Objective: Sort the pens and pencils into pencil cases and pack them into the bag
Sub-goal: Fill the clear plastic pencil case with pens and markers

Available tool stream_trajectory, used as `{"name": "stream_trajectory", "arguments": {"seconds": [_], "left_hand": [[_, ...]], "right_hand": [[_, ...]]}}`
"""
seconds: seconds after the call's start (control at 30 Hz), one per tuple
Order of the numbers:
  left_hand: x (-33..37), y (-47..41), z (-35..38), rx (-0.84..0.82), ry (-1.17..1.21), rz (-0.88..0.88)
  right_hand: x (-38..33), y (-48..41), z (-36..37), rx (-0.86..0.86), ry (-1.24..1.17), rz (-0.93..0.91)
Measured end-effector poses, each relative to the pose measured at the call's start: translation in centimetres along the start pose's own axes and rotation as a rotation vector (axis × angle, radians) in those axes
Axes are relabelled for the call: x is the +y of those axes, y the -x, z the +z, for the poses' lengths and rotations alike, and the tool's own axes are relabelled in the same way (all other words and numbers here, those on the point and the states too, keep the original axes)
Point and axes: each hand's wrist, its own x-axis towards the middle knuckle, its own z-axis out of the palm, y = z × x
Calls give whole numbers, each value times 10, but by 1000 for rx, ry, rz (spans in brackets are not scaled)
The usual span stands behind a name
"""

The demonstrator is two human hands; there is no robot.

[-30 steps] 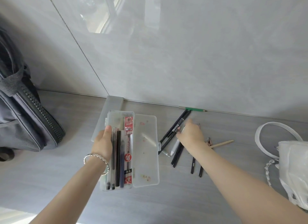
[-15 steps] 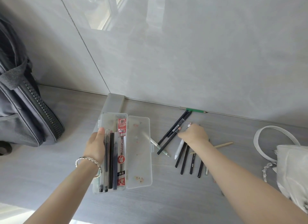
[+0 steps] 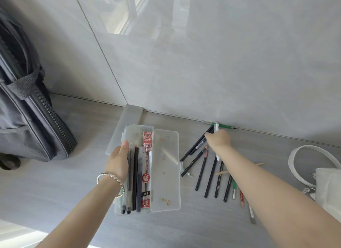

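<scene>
The right hand [image 3: 219, 139] has shifted from the middle of the loose heap toward the back edge of the worktop [image 3: 73, 192]. The white pen [image 3: 217, 127], which lay flat among the black ones half a second ago, now runs through its curled fingers, one end poking out above the knuckles near the wall. That reads as a pick made: the next item for the case is in hand but not yet carried over.

The left hand [image 3: 118, 161], well apart from the right, has kept its grip on the left rim of the open pencil case [image 3: 166, 174], thumb on the edge, steadying it near the worktop's middle. The tray already holds several dark pens [image 3: 135, 177] beside a red refill packet [image 3: 146, 174]. A second case [image 3: 129, 122], shut, lies behind it.

The black pencils [image 3: 210, 175] remain in a row right of the lid, with a green pencil [image 3: 224, 126] against the wall. The grey backpack [image 3: 27, 118] stands at the left edge. Sorting looks far from done.

The packet shows "福" in a white disc, "7001" on a white band and "黑" at the foot. Print on the pencils is too small to read.
</scene>
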Motion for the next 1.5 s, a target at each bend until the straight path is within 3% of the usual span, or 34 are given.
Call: {"name": "stream_trajectory", "arguments": {"seconds": [0.13, 0.33, 0.47, 0.53, 0.63, 0.77, 0.93, 1.2, 1.33, 1.5], "left_hand": [[-2, 3, 2, -2, 0, -2], [-5, 13, 9, -72, 73, -21], [-7, 18, 16, -110, 88, -69], [-9, 18, 21, -120, 81, -82], [-24, 11, 34, -138, 155, -62], [-18, 21, 43, -179, 224, -39], [-35, 22, 47, -176, 380, -180], [-40, 19, 50, -197, 347, -122], [-26, 33, 46, -221, 367, -127], [-12, 47, 41, -232, 374, -140]], "right_hand": [[-2, -2, 4, 2, 1, 69], [2, 10, -13, -80, -273, 201], [-24, 54, -28, -97, -383, -41], [-35, 92, -31, -229, -428, -208], [-36, 149, -22, -439, -306, -392], [-17, 164, 1, -246, 0, -528], [0, 172, 1, -181, 68, -614], [-20, 178, -7, -252, -345, -613], [-26, 182, 10, -195, -269, -748], [-21, 184, 35, -48, -180, -702]]}}
